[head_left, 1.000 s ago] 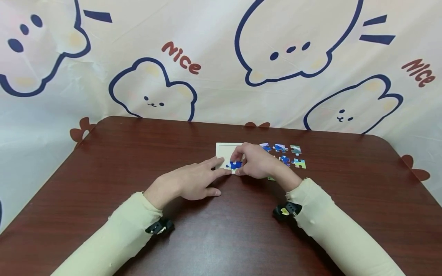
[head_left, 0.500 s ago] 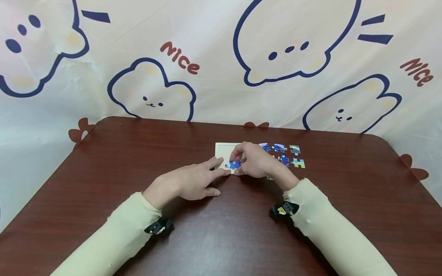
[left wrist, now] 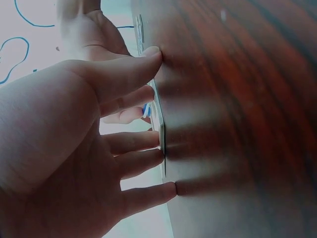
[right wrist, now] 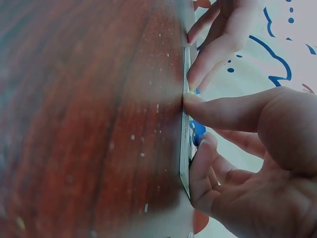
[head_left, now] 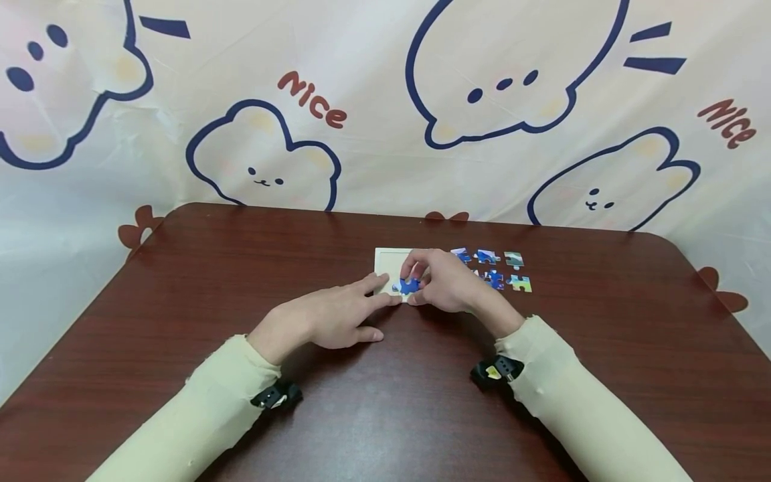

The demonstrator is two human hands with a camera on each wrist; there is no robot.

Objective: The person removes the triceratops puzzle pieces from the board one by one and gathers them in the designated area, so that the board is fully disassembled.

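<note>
A white puzzle frame lies flat on the brown table, its right part hidden behind my right hand. That hand pinches a blue jigsaw piece over the frame's lower part. In the right wrist view the blue piece stands tilted at the fingertips, close above the board. My left hand lies with fingers spread, index and middle fingertips on the frame's left and lower edges. Its thumb touches the table. Another bit of puzzle picture shows at the frame's lower left, partly covered.
Several loose jigsaw pieces lie in rows right of the frame, some partly behind the right hand. A green and yellow piece is at the row's right end. A printed cloth hangs behind the table's far edge.
The blue piece has tipped up slightly in my right fingers, staying over the same part of the frame. My left hand keeps its place. The head view has shifted a little.
</note>
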